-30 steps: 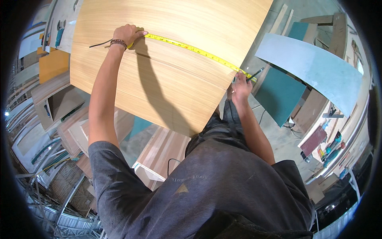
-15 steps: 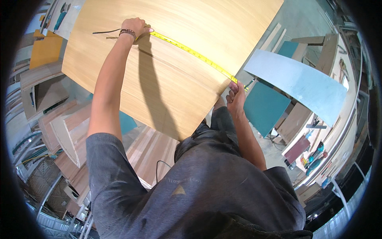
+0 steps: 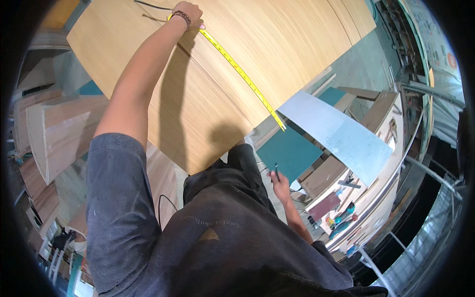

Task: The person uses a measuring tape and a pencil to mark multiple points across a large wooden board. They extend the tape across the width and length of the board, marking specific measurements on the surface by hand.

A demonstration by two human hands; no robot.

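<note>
A yellow tape measure [image 3: 241, 72] stretches over a large light wood panel [image 3: 277, 44], its free end sticking out past the panel's near right edge. My left hand [image 3: 188, 14] is closed at the far end of the blade, on the tape measure, whose case is mostly hidden by the hand. Lower right, apart from panel and tape, my right hand [image 3: 281, 185] is closed on a thin dark pencil-like stick [image 3: 276, 171]. That stick is too small to identify surely.
To the right, a pale blue-white sheet [image 3: 341, 138] and a teal board [image 3: 289, 153] lie by a bench carrying teal-and-black power tools [image 3: 344, 218]. Curved wooden pieces [image 3: 64, 133] stand at left. A dark cord [image 3: 166, 198] runs below the panel.
My right hand has let go of the tape's near end and moved down toward my body, still with the thin dark stick. The left hand stays on the tape; the view has shifted.
</note>
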